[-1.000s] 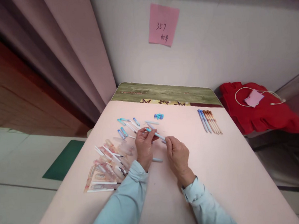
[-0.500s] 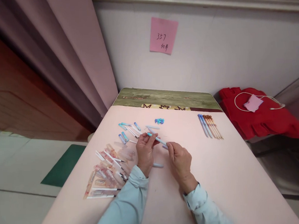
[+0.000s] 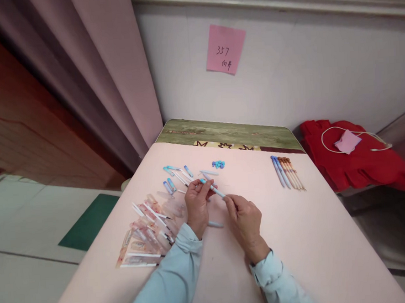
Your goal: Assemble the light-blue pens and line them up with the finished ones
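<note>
Between my two hands is a light blue pen (image 3: 216, 190), slanting down to the right. My left hand (image 3: 196, 202) pinches its upper part, near the brighter blue end. At the lower end, the fingers of my right hand (image 3: 243, 217) are closed on it. Pale blue pen barrels (image 3: 209, 172) lie just beyond my left hand, and another pale barrel (image 3: 215, 224) rests between my wrists. Blue pen parts (image 3: 169, 185) and white refills (image 3: 182, 177) lie to the left. Farther back sits a small heap of blue and purple caps (image 3: 219, 164).
Clear wrappers and white refills (image 3: 149, 232) are spread at the table's left. At the right lies a row of blue and brown-topped pens (image 3: 287, 173). A red cloth (image 3: 315, 153) with a white cable is beyond the right edge. A pink note (image 3: 225, 49) hangs on the wall.
The view has shifted slightly, so everything sits a little farther right. Both hands keep their hold on the pen with hardly any movement.
</note>
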Demonstrator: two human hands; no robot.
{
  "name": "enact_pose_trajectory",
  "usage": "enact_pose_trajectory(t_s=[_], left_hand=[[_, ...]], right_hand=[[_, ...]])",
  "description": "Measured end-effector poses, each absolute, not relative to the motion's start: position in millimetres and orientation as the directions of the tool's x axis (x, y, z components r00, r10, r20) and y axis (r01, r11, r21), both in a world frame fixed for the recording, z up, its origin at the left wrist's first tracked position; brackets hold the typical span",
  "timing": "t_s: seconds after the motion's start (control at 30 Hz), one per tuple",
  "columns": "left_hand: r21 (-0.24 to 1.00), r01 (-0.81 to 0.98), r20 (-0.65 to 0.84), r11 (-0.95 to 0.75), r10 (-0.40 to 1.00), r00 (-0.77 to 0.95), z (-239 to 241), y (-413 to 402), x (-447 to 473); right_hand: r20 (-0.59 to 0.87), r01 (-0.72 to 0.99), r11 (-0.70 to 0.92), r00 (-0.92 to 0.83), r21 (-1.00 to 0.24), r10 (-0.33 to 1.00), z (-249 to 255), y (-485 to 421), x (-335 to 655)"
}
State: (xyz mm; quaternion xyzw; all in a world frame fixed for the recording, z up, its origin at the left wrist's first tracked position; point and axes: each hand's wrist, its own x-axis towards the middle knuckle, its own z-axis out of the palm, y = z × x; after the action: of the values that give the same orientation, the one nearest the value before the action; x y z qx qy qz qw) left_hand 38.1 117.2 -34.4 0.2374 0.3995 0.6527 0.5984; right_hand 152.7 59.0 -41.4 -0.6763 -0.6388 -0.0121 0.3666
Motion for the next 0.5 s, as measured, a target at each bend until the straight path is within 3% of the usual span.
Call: enact_pose_trajectory(t_s=[0.5], left_hand=[[0.801, -0.589, -0.146, 0.11, 0.989, -0.014, -28.9, 111.0, 41.4]], right_hand=[[0.563, 0.899, 0.101, 0.176, -0.426, 0.808, -42.0, 57.0, 147.2]])
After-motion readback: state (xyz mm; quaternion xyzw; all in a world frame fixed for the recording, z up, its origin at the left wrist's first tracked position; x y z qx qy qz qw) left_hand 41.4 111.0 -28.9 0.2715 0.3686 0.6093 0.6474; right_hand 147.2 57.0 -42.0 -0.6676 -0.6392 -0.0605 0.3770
